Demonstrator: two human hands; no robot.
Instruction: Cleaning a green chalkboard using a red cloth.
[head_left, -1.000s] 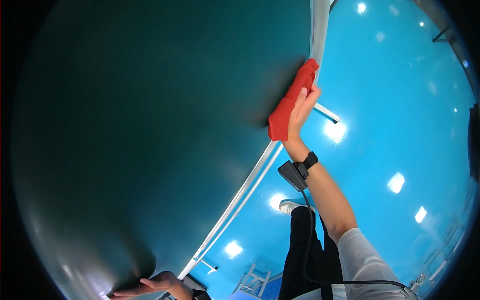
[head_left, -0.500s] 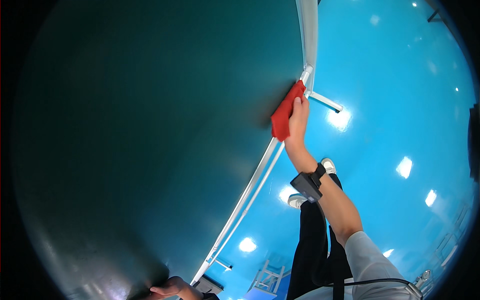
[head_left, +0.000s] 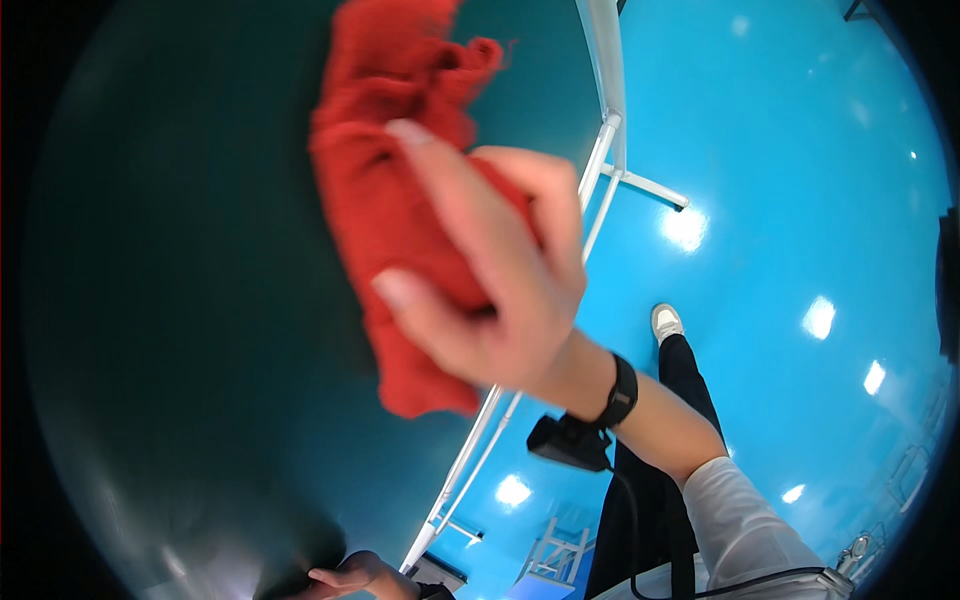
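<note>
Item: red cloth [head_left: 365,215]. It now shows over the face of the green board [head_left: 190,260], off the edge it lay along half a second ago; whether it touches, I cannot tell. My right hand [head_left: 500,285]: fingers pinching the cloth, hiding part of the white rail [head_left: 462,460]. My left hand [head_left: 352,577]: low, near the board; finger state unclear. Also: blue floor [head_left: 760,250], black cable [head_left: 635,540] hanging below the right wrist.

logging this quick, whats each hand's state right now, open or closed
Left hand: partly cut off, open or closed can't be told.
Right hand: closed, holding red cloth.
</note>
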